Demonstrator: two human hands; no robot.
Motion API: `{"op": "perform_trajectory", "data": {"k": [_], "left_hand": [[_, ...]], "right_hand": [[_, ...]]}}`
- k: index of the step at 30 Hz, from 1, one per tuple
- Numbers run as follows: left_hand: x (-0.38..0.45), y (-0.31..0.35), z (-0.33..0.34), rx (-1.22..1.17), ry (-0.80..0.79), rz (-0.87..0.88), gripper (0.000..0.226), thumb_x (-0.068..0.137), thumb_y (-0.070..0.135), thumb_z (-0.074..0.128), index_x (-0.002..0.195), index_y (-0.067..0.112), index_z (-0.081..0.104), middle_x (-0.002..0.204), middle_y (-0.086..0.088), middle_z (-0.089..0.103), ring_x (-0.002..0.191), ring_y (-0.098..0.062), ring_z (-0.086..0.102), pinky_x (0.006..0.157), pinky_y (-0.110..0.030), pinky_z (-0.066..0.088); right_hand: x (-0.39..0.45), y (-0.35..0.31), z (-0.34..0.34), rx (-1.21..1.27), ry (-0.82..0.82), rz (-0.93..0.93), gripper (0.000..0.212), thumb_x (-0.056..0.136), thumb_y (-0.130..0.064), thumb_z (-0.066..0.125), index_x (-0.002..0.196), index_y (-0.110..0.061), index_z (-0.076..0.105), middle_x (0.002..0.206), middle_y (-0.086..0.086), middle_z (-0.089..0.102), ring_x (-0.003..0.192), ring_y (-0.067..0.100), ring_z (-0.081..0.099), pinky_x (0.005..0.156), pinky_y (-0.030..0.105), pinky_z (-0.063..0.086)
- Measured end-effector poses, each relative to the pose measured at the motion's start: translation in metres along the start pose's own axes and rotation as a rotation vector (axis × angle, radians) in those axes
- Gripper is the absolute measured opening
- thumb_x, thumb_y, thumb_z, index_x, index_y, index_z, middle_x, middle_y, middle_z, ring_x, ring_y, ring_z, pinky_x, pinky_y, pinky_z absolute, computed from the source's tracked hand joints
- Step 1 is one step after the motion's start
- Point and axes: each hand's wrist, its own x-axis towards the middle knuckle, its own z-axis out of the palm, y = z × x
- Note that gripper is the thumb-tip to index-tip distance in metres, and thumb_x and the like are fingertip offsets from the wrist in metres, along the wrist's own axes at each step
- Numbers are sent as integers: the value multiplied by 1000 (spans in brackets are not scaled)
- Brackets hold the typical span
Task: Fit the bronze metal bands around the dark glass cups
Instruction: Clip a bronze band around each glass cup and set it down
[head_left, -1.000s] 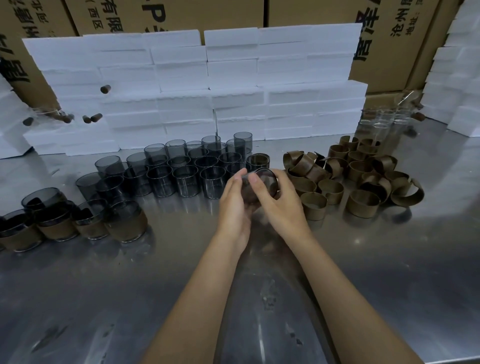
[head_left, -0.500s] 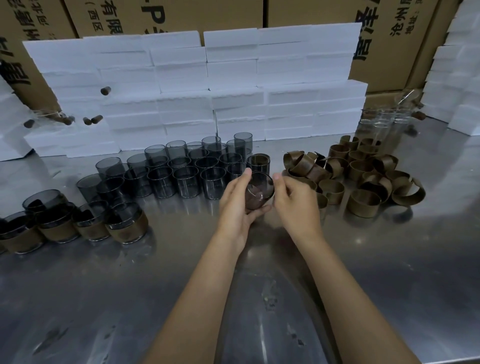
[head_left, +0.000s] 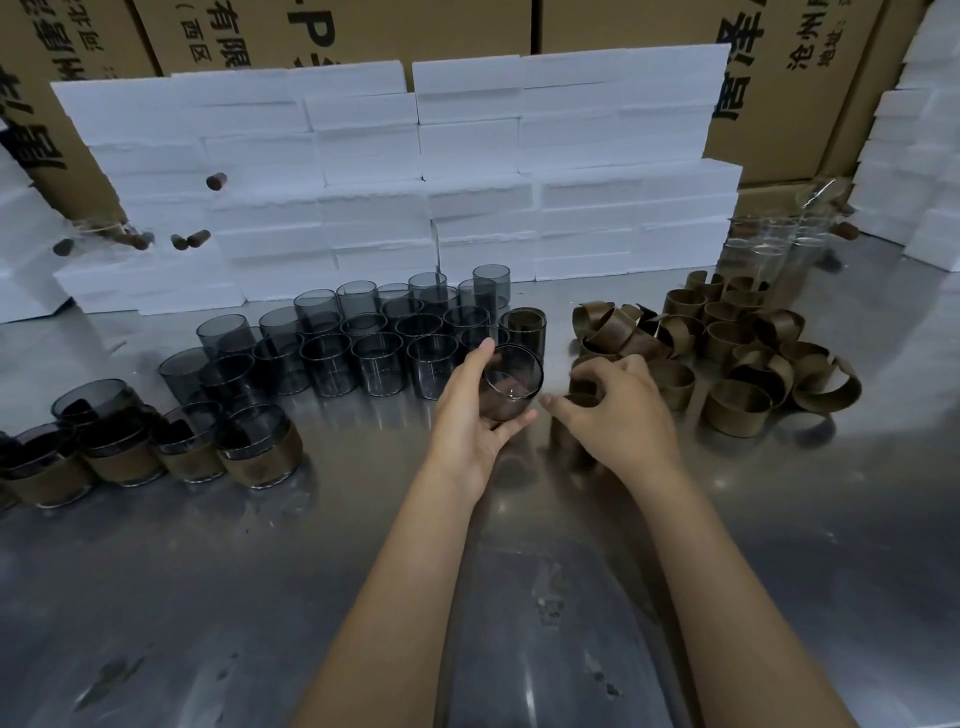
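My left hand (head_left: 470, 415) grips a dark glass cup (head_left: 511, 382), tilted with its mouth toward me, just above the steel table. My right hand (head_left: 618, 415) is to its right, with fingers curled around a bronze metal band (head_left: 582, 387) at the near edge of the band pile (head_left: 737, 353). Several bare dark cups (head_left: 363, 338) stand in rows behind my left hand. Several cups wearing bronze bands (head_left: 260, 447) stand in a row at the left.
A wall of white foam blocks (head_left: 467, 171) backs the steel table (head_left: 260, 597), with cardboard boxes (head_left: 779, 78) behind. Clear glasses (head_left: 769, 244) stand at the back right. More foam blocks (head_left: 919, 156) are stacked at the far right.
My right hand has left the cup and moved right to the band pile, closing on a band. My left hand keeps the cup, now held alone and slightly lower.
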Motion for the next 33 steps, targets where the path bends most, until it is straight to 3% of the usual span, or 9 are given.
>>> {"op": "perform_trajectory", "data": {"k": [3,8,11,15,20,23,27,30,33], "left_hand": [[0,0,-1,-10,-3,3,49,91,42,72,131,15,64,103,-11,77,96,-25,75,71,-34,62],[-2,4,0,-17,22,29,47,91,40,72,131,17,64,122,-17,73,100,-24,73,70,-33,62],[-2,5,-1,-14,42,62,40,91,37,72,125,17,66,122,-15,73,102,-23,74,68,-32,62],[-3,6,0,-1,55,67,27,92,36,72,114,21,69,122,-15,73,115,-26,70,68,-32,62],[-2,0,5,152,45,152,13,90,33,76,97,22,75,119,-10,71,107,-27,71,71,-35,62],[-5,-4,10,259,8,231,23,90,40,76,103,21,74,112,-9,73,106,-27,72,78,-39,64],[-8,-8,12,434,-79,301,60,68,61,81,119,31,67,120,1,70,112,-15,69,94,-37,59],[-9,-9,9,613,-130,347,75,57,68,84,123,45,58,123,18,65,109,8,63,89,-14,49],[-6,-7,7,572,-125,329,76,55,65,86,123,43,59,123,14,64,108,1,66,84,-17,53]], "right_hand": [[0,-2,4,72,-89,6,32,91,-48,71,115,-27,70,112,-1,55,105,18,59,86,35,50],[4,5,2,174,-148,43,12,98,-18,63,102,-23,73,91,-6,68,92,16,65,82,34,53],[6,6,4,264,-64,67,20,97,-9,59,106,-16,75,85,-6,68,82,18,65,81,40,60],[9,1,1,439,136,-12,27,95,-7,64,86,-31,71,80,-15,68,82,12,65,78,30,52],[6,-12,-2,856,105,152,16,97,0,60,98,-15,67,77,10,69,44,16,64,43,26,53],[1,-12,4,731,5,188,13,99,-8,54,108,-12,63,65,13,62,34,18,52,33,24,40],[-3,-14,4,642,-72,207,18,100,-22,50,98,-16,66,48,6,55,29,13,40,34,17,28],[-5,-14,1,637,-128,201,28,101,-23,44,90,-15,68,44,4,54,28,10,38,35,17,26],[-7,-16,-1,673,-221,197,33,101,-30,41,93,-14,68,45,5,54,32,13,37,38,19,28]]}}
